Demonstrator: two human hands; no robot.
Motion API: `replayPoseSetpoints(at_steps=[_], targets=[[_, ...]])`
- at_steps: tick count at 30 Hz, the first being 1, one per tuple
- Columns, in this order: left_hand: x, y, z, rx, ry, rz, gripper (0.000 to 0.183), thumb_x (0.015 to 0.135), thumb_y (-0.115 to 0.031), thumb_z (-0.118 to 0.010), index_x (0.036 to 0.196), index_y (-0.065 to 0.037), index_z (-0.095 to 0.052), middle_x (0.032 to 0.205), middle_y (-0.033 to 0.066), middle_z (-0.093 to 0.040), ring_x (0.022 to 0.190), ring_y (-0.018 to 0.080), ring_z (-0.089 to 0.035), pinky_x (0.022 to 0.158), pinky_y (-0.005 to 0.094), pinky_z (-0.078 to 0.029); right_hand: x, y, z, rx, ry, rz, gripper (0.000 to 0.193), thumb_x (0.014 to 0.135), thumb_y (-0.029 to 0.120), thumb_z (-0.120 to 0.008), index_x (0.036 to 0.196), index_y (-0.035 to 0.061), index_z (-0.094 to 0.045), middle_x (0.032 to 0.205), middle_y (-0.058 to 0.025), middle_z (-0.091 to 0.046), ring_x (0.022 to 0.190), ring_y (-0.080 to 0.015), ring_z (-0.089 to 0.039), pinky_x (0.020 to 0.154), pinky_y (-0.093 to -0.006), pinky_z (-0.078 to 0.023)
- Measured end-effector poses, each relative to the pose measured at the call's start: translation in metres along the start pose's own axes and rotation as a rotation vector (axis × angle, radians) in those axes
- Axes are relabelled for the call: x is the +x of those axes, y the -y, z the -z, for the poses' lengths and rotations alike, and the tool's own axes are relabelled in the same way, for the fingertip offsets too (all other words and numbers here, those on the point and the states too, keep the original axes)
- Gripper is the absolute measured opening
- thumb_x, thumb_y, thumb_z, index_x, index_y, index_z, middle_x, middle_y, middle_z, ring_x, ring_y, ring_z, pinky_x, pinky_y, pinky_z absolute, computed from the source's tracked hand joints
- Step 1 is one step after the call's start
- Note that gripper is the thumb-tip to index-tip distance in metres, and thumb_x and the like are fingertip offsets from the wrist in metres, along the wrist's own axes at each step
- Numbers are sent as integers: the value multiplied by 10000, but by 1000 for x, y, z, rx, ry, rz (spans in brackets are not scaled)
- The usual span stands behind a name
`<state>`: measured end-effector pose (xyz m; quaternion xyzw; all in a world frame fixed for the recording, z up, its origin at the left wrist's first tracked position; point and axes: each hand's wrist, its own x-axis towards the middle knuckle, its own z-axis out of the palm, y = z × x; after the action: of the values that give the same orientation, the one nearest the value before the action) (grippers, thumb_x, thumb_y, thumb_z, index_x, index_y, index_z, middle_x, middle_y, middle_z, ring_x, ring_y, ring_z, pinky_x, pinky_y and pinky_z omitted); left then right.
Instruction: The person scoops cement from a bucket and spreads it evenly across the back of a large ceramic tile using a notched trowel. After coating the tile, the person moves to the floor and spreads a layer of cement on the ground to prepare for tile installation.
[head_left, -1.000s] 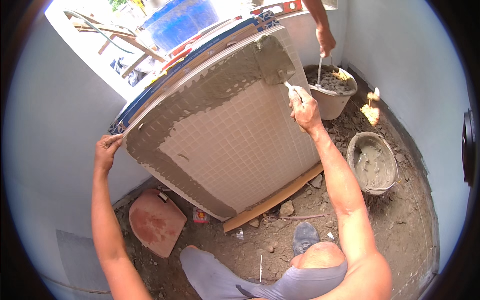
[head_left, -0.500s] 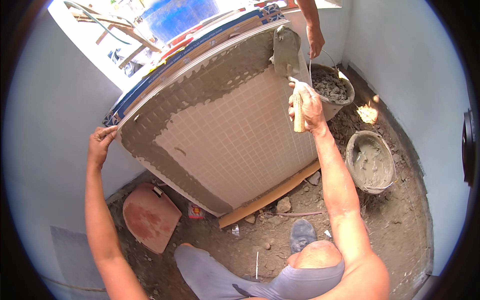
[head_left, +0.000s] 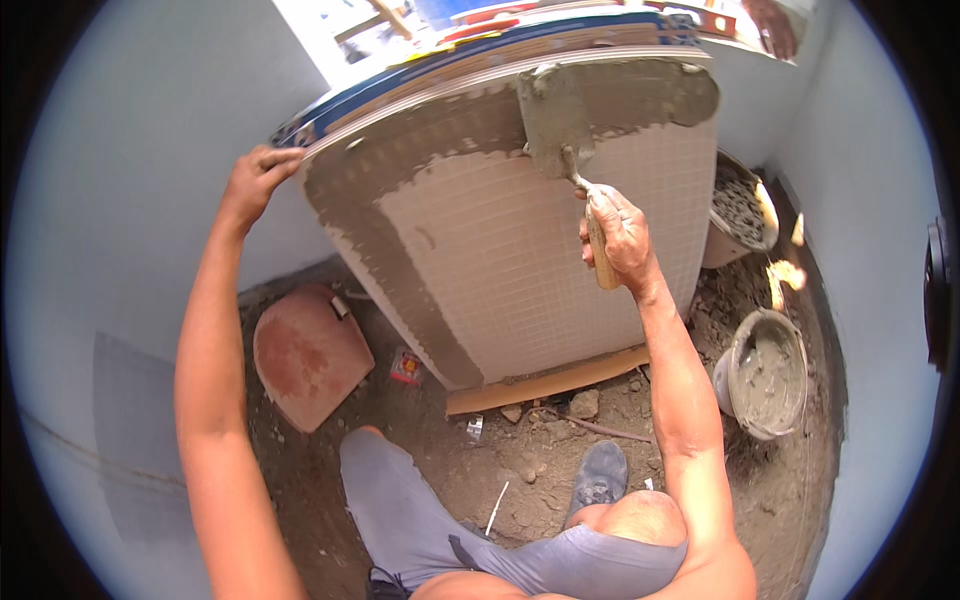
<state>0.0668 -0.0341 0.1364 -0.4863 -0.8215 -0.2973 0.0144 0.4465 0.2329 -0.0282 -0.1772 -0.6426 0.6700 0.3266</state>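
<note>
A large tile (head_left: 520, 240) leans upright before me, its gridded back facing me. Grey mortar (head_left: 395, 265) coats its top band and its left side, while the middle is bare. My left hand (head_left: 256, 185) pinches the tile's upper left corner between thumb and fingers. My right hand (head_left: 622, 238) is closed round the wooden handle of a trowel (head_left: 557, 125). The trowel's mortar-smeared blade lies against the coated band near the top middle of the tile, tip upward.
Behind the tile stand blue-edged tile boxes (head_left: 400, 82). To the right are a bucket of coarse mortar (head_left: 738, 210) and a bucket of wet grey mix (head_left: 768, 375). A reddish, rounded panel (head_left: 312, 355) lies left. Another person's hand (head_left: 772, 28) is at the upper right opening.
My view has shifted. The trowel has moved left along the tile's top band, leaving mortar over the upper right corner. The other person's hand has left the bucket's handle.
</note>
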Motion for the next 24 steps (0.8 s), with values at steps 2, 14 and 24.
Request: replayPoseSetpoints(at_steps=[2,14,24], targets=[[2,12,2,22,15,10,298,900,-245,-690,1120,-49,-733,950,64,-632,950,160,-582,881,294,-441,4,-1,-27,-114,78,-6,328,1025,330,-504,1166,54,-611,672,-17,-553,527,-89,-554,467,-251,-458],[12,31,3,-82,61,61,237,857,-169,-687,1061,-64,-743,998,59,-732,923,159,-645,873,326,-491,-21,-50,-83,-1049,650,156,313,1013,365,-470,1086,80,-579,855,-177,-658,777,-393,-644,712,-492,-503],[18,39,4,-174,87,9,289,847,-140,-725,1116,-35,-730,1053,87,-729,965,167,-661,920,313,-501,-95,-151,-40,-1337,879,97,286,986,353,-499,1139,126,-582,911,-206,-650,810,-401,-660,699,-503,-532]])
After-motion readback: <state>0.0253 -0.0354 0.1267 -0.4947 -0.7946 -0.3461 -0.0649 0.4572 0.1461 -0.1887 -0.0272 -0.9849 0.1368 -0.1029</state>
